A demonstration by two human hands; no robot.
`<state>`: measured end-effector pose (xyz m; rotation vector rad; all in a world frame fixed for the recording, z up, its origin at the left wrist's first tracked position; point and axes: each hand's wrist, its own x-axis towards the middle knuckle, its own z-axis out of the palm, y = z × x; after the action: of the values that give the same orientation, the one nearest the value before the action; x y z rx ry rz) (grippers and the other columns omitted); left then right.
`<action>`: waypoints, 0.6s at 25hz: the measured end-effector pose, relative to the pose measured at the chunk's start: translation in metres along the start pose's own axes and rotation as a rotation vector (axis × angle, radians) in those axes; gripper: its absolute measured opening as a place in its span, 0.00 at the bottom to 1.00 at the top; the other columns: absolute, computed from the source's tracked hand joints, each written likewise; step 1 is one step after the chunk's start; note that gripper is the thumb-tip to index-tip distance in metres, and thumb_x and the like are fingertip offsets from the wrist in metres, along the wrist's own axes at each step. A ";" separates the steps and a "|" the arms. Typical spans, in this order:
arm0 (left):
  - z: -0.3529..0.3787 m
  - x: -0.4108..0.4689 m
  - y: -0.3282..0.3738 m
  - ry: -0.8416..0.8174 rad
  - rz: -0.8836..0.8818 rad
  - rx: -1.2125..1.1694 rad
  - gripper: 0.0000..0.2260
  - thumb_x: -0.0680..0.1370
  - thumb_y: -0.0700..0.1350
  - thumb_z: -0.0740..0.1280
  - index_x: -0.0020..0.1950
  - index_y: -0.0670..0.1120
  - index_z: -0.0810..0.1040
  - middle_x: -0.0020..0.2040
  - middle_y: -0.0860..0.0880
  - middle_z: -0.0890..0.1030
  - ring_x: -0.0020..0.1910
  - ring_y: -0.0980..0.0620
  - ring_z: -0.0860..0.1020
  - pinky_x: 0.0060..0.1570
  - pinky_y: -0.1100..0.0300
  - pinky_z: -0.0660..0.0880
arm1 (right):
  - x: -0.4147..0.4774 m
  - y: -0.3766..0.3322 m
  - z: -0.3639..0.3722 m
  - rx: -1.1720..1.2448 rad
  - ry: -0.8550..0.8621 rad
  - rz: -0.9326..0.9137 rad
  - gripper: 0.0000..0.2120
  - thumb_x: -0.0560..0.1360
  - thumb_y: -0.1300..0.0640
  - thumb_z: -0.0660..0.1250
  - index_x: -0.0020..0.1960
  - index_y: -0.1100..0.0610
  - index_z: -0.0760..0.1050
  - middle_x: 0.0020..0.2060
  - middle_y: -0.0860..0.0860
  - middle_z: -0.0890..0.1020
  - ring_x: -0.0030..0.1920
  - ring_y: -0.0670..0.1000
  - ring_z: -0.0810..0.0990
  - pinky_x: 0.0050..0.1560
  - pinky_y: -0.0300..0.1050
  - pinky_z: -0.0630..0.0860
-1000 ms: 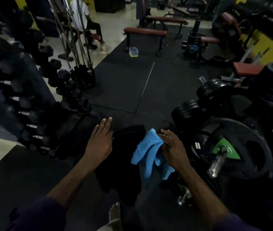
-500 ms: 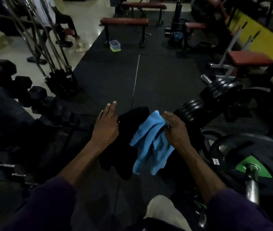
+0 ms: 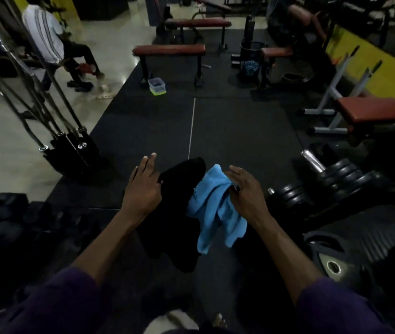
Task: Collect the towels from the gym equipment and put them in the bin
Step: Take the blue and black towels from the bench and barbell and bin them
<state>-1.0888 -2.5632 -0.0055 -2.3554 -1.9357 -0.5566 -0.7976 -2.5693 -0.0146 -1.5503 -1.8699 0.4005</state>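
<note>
Item: blue towel (image 3: 215,208). Held chest-high over the black floor mat (image 3: 240,131), bunched at the top and hanging with its long axis downward. Right hand (image 3: 247,196) has its grip pinched on the towel's upper right edge, fingers curled into the cloth.

Item: black towel (image 3: 179,213). Touching the blue towel's left side and draping lower than it. Left hand (image 3: 143,189) holds its upper left corner under thumb and palm, while the fingers (image 3: 149,162) are spread and extended forward.

Item: dark mesh bin (image 3: 252,59). Well beyond the blue towel, ahead and slightly right, beside the red-padded benches; blue shows inside it.

Judgement: both towels are in hand, so carrying remains. The bin lies straight ahead of both grips, nearer the right hand's side.
</note>
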 end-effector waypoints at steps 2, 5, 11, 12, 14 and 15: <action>0.012 0.045 -0.007 0.021 0.008 0.033 0.16 0.78 0.46 0.57 0.52 0.36 0.79 0.78 0.39 0.61 0.77 0.39 0.60 0.71 0.42 0.63 | 0.044 0.008 0.005 -0.024 -0.006 -0.015 0.22 0.74 0.68 0.63 0.66 0.58 0.78 0.69 0.55 0.76 0.71 0.55 0.72 0.73 0.49 0.65; 0.032 0.107 -0.021 -0.009 0.007 0.027 0.13 0.79 0.43 0.59 0.51 0.35 0.79 0.77 0.37 0.61 0.76 0.37 0.60 0.69 0.41 0.64 | 0.107 0.026 0.014 -0.041 0.014 0.007 0.21 0.75 0.67 0.63 0.67 0.56 0.78 0.70 0.54 0.75 0.70 0.53 0.73 0.69 0.39 0.62; 0.079 0.241 -0.046 -0.027 0.019 -0.101 0.19 0.77 0.44 0.52 0.49 0.35 0.79 0.78 0.36 0.60 0.77 0.37 0.59 0.71 0.42 0.63 | 0.234 0.074 0.043 -0.087 -0.002 0.014 0.22 0.78 0.65 0.62 0.70 0.52 0.74 0.76 0.50 0.67 0.77 0.50 0.63 0.73 0.41 0.60; 0.086 0.264 -0.049 -0.026 0.016 -0.121 0.22 0.77 0.46 0.49 0.50 0.35 0.79 0.78 0.36 0.60 0.77 0.37 0.59 0.72 0.42 0.62 | 0.255 0.080 0.047 -0.084 0.002 0.022 0.22 0.78 0.65 0.62 0.71 0.52 0.74 0.76 0.51 0.67 0.77 0.51 0.63 0.75 0.44 0.61; 0.101 0.313 -0.062 -0.075 0.045 -0.111 0.24 0.78 0.46 0.47 0.53 0.35 0.79 0.78 0.36 0.58 0.78 0.39 0.57 0.73 0.44 0.61 | 0.298 0.089 0.057 -0.090 0.005 0.051 0.23 0.77 0.67 0.63 0.70 0.52 0.74 0.77 0.50 0.66 0.77 0.51 0.62 0.76 0.48 0.62; 0.110 0.337 -0.069 -0.087 0.061 -0.101 0.22 0.80 0.46 0.49 0.54 0.36 0.78 0.79 0.36 0.56 0.79 0.40 0.55 0.74 0.45 0.60 | 0.318 0.093 0.061 -0.101 0.003 0.057 0.24 0.76 0.67 0.63 0.70 0.52 0.74 0.77 0.50 0.66 0.77 0.51 0.61 0.76 0.47 0.62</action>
<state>-1.0757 -2.2024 -0.0206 -2.5313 -1.9063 -0.5701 -0.7914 -2.2322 -0.0227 -1.6732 -1.8731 0.3333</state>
